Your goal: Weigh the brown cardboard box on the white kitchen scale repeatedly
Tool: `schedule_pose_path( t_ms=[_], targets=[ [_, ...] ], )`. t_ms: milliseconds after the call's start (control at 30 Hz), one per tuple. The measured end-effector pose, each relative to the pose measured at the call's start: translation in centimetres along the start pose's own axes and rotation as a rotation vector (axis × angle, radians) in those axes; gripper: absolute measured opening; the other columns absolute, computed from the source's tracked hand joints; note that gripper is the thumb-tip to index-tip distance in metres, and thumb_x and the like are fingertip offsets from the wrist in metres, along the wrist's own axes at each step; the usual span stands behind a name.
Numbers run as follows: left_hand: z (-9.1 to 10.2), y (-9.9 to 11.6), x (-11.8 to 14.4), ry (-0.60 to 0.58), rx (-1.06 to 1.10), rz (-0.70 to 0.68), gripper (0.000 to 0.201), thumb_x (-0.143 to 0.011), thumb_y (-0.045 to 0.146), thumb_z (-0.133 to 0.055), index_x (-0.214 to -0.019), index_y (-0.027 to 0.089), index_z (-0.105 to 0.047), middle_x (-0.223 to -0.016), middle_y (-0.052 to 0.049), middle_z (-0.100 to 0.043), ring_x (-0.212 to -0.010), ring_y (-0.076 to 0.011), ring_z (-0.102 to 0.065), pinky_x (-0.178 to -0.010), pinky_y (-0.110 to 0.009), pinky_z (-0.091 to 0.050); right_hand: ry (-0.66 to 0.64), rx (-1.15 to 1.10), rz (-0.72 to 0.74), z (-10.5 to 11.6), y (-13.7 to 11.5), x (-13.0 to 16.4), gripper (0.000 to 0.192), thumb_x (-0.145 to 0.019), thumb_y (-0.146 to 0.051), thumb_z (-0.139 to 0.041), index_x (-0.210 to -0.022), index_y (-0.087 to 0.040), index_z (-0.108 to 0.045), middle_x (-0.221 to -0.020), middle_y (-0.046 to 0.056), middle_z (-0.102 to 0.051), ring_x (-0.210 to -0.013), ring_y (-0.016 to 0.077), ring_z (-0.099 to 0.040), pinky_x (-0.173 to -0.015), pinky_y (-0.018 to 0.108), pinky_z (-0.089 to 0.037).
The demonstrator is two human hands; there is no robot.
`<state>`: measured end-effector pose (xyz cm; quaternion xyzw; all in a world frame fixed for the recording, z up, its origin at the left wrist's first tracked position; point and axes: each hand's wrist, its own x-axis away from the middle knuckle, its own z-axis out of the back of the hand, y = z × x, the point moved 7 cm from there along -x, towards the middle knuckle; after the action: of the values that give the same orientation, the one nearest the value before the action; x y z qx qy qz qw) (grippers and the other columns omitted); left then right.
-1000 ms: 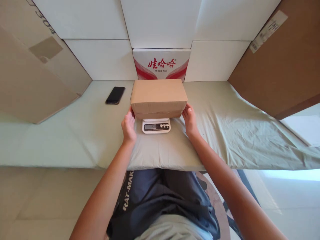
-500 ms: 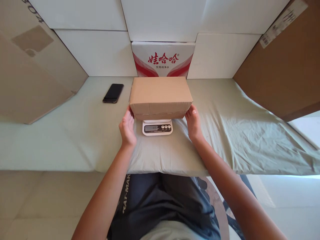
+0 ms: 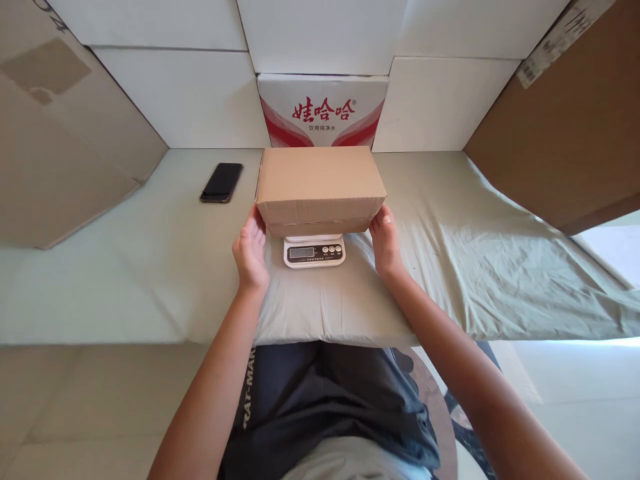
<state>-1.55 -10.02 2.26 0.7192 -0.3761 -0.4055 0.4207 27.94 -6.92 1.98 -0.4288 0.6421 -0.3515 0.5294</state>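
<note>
On the small scale (image 3: 314, 251) in the middle of the table (image 3: 150, 280) sits a plain brown box (image 3: 319, 187), the same place as one second ago; it has not shifted on the scale, and only the camera has tilted a little, so everything lies slightly lower or wider in the view. The left hand (image 3: 249, 252) stays at the box's lower left corner and the right hand (image 3: 385, 241) at its lower right corner, both open with the palms turned inward and the fingertips touching the cardboard; neither hand closes around it. The box is a rectangular carton of smooth matte cardboard with a faint seam along its front face. The scale is white plastic, flat, with a grey display and three round buttons on the front; its reading is too small to tell. The table is covered with a pale green cloth (image 3: 500, 267), soft and wrinkled, more so at the right. A black phone (image 3: 221, 182), thin and glossy, lies well apart at the left. Behind the box stands a white carton with red letters (image 3: 323, 110), between plain white blocks (image 3: 190, 100), and large brown cardboard sheets (image 3: 565, 133) lean at both sides.
</note>
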Motion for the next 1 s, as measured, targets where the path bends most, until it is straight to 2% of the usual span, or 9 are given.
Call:
schedule_pose_path(
  t_ms=[200, 333, 600, 700, 867, 1000],
  targets=[
    [0.1, -0.3, 0.0, -0.017, -0.022, -0.003, 0.091, -0.086, 0.087, -0.057, -0.147, 0.022, -0.069, -0.169, -0.018, -0.051, -0.162, -0.0358, -0.043, -0.133, -0.049, -0.035, -0.01, 0.016, -0.011, -0.3, -0.3, -0.1, 0.06, -0.098, -0.073, -0.051, -0.147, -0.038, -0.061, -0.164, -0.001, -0.06, -0.161, 0.0303, -0.048, -0.137, 0.053, -0.038],
    [0.2, -0.6, 0.1, -0.007, -0.027, 0.017, 0.089, -0.086, 0.086, -0.059, -0.147, 0.022, -0.07, -0.167, -0.019, -0.054, -0.162, -0.0354, -0.042, -0.134, -0.05, -0.033, -0.012, 0.018, -0.012, -0.5, -0.7, -0.1, 0.062, -0.097, -0.075, -0.051, -0.145, -0.038, -0.062, -0.165, -0.001, -0.059, -0.163, 0.031, -0.045, -0.139, 0.054, -0.036],
    [0.0, -0.3, 0.5, -0.005, -0.03, 0.012, 0.086, -0.083, 0.085, -0.064, -0.143, 0.023, -0.073, -0.165, -0.018, -0.057, -0.161, -0.0358, -0.045, -0.133, -0.051, -0.035, -0.025, 0.013, -0.004, -0.4, -0.6, 0.0, 0.061, -0.097, -0.074, -0.052, -0.146, -0.038, -0.06, -0.164, 0.0, -0.06, -0.159, 0.0309, -0.049, -0.137, 0.054, -0.039],
    [-0.2, -0.1, 0.5, -0.023, -0.047, -0.002, 0.082, -0.083, 0.082, -0.066, -0.141, 0.024, -0.074, -0.163, -0.016, -0.059, -0.16, -0.0363, -0.045, -0.133, -0.051, -0.036, -0.015, 0.042, 0.0, -0.6, -0.4, -0.1, 0.062, -0.097, -0.075, -0.051, -0.146, -0.039, -0.06, -0.164, -0.001, -0.059, -0.16, 0.031, -0.047, -0.139, 0.055, -0.035],
    [-1.0, 0.0, 0.6, -0.078, -0.002, -0.023, 0.072, -0.085, 0.074, -0.069, -0.137, 0.023, -0.077, -0.16, -0.015, -0.063, -0.16, -0.0365, -0.047, -0.133, -0.05, -0.037, -0.004, 0.058, 0.016, -1.9, -0.9, 0.3, 0.063, -0.098, -0.075, -0.048, -0.15, -0.04, -0.055, -0.167, -0.002, -0.055, -0.166, 0.03, -0.037, -0.143, 0.057, -0.025],
    [-1.4, 1.7, 0.2, -0.1, 0.024, -0.105, 0.065, -0.089, 0.068, -0.069, -0.135, 0.023, -0.078, -0.158, -0.013, -0.066, -0.16, -0.0368, -0.046, -0.133, -0.05, -0.036, -0.042, 0.038, 0.042, -3.1, -1.9, -0.1, 0.064, -0.1, -0.071, -0.046, -0.156, -0.04, -0.047, -0.172, -0.001, -0.048, -0.167, 0.0302, -0.036, -0.141, 0.057, -0.029]
  ],
)
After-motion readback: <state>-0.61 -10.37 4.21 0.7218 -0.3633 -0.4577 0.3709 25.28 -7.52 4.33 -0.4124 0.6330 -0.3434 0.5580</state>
